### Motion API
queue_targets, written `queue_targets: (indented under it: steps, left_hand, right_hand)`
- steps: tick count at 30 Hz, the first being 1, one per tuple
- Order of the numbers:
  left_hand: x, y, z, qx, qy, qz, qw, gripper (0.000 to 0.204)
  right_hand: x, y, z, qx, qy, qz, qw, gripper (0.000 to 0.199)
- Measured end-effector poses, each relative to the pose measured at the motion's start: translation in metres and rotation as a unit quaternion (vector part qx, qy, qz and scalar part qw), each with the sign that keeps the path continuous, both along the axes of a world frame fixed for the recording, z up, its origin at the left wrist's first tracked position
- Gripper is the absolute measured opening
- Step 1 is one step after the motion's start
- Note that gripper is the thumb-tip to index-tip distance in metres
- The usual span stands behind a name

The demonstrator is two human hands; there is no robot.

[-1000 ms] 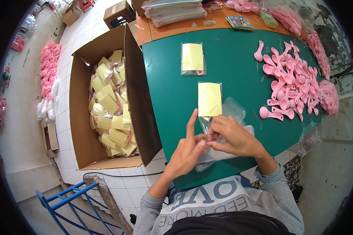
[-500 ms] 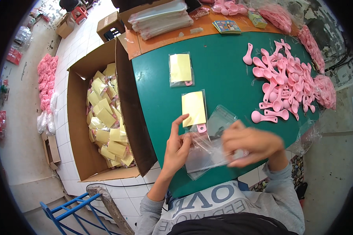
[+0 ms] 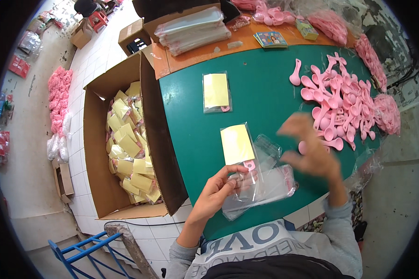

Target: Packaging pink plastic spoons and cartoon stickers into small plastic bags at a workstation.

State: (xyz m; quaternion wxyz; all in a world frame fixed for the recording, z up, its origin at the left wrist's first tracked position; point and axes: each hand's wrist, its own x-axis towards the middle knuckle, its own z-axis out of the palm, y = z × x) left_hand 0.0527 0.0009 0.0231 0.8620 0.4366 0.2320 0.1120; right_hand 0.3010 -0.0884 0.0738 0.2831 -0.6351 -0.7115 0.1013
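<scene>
With thumb and fingers pinched, my left hand (image 3: 219, 188) holds a clear plastic bag (image 3: 257, 185) over the near part of the green table. Just beyond it lies a bagged yellow card (image 3: 237, 144), with the end of a pink spoon handle (image 3: 249, 166) showing below the card. My right hand (image 3: 312, 151) is smeared by motion, thumb and fingers apart with nothing seen between them, close to the pile of pink measuring spoons (image 3: 340, 100). A stack of clear bags (image 3: 265, 186) lies under and beside my left hand. Farther off rests another bagged yellow card (image 3: 216, 90).
Left of the table stands an open cardboard box (image 3: 97, 186) of bagged yellow cards. On the orange surface (image 3: 195, 58) at the back are stacked clear bags (image 3: 193, 30) and small printed cards (image 3: 271, 39). A blue metal frame (image 3: 91, 249) stands at lower left.
My right hand has moved away from the clear bags, up and right toward the spoons, and its fingers have spread. My left hand has shifted slightly right, now holding up a clear bag.
</scene>
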Motion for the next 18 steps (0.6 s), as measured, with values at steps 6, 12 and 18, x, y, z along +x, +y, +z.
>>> queue_targets:
  steps: [6, 12, 18]
  left_hand:
    - [-0.007, 0.001, 0.005, 0.125, 0.021, -0.03, 0.991, 0.028]
    - [-0.012, -0.012, 0.007, 0.289, 0.12, 0.019, 0.95, 0.027]
    - [-0.003, -0.018, 0.007, 0.438, 0.151, 0.08, 0.883, 0.013]
  right_hand:
    - [-0.057, -0.008, -0.028, 0.077, 0.026, 0.028, 0.996, 0.029]
    - [-0.051, -0.014, -0.04, -0.009, 0.243, 0.015, 0.97, 0.022]
    - [-0.053, -0.019, -0.039, -0.052, 0.266, -0.008, 0.963, 0.013]
